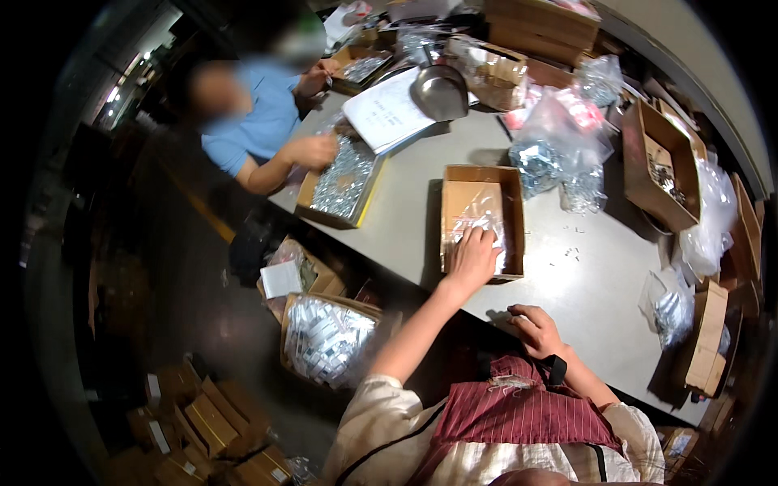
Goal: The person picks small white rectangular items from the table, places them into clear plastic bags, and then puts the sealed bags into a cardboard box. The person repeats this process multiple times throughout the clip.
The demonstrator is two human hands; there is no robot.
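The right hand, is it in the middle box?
No, the left hand is in the box; the right hand is at the edge of the table.

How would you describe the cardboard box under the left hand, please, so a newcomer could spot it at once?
Find the grey table; near its front edge stands an open brown cardboard box. The person's left hand reaches into it, over clear plastic. Unlike the co-worker's box to its left, full of shiny pieces, this one shows bare brown cardboard inside.
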